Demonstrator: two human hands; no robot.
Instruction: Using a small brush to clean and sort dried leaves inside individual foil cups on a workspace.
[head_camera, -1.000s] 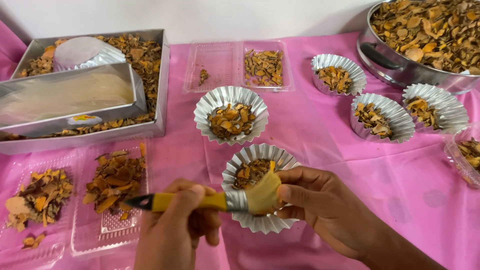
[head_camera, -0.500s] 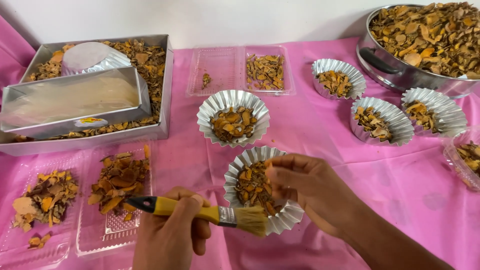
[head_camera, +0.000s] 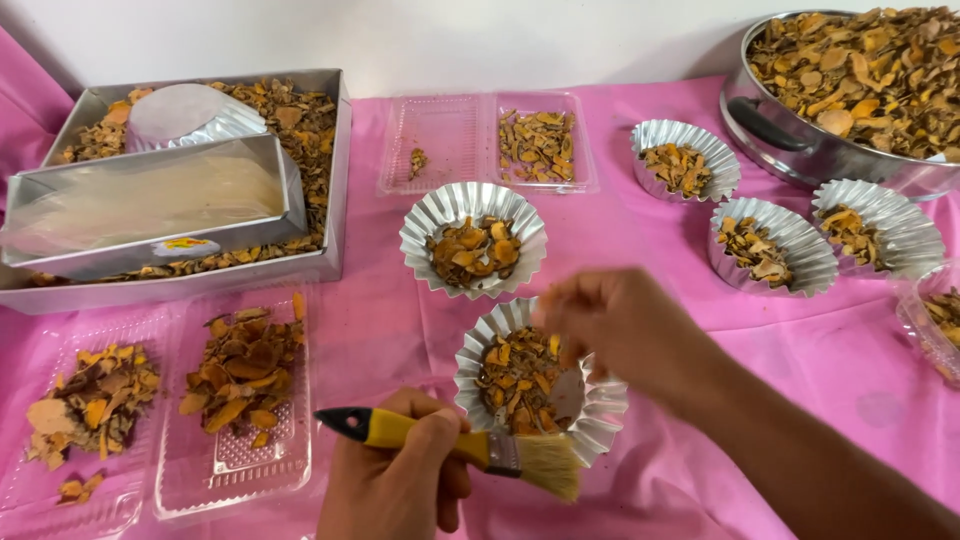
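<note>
- Left hand (head_camera: 400, 480) sits low, fingers curled into a closed grip, knuckles up.
- Right hand (head_camera: 615, 325) hovers, blurred, fingertips bunched downward, forearm stretching to the lower right.

Your left hand (head_camera: 395, 480), at the bottom centre of the frame, is bare: no glove, ring or watch shows. Your right hand (head_camera: 620, 330), just right of centre, is bare too, slightly blurred, and the forearm running to the lower right corner carries no sleeve.
</note>
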